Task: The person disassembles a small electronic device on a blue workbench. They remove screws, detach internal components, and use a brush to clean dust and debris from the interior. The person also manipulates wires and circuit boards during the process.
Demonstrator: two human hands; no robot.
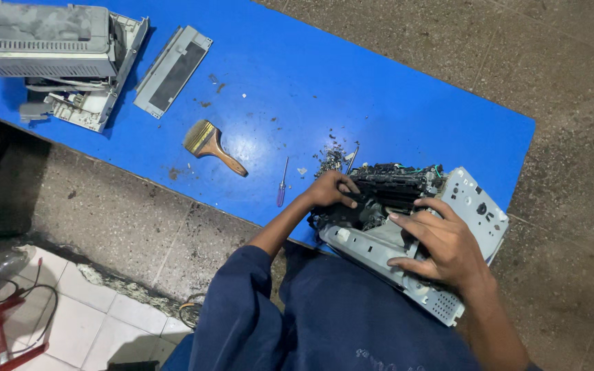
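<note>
The left hand [333,190] grips the black inner end of a stripped printer chassis [407,233] at the blue tabletop's [379,96] near edge; the right hand [441,247] clamps its grey frame. Beside the chassis lie screws [330,161] and a screwdriver [282,184]; farther off, a paintbrush [211,145], a grey panel [172,70] and the printer casing [49,55].

Even, soft overhead light falls across the glossy blue bench top [393,103]; a pale sheen spreads near its middle, just beside the wooden-handled paintbrush [211,144]; shadows are short and soft-edged, lying close under the grey dismantled machine casing [49,48] at the bench's far left corner; the tiled floor at lower left sits dim and murky; the frame is mostly sharp, with slight softness toward the corners and mild wide-angle stretch at the edges; no strong glare.
</note>
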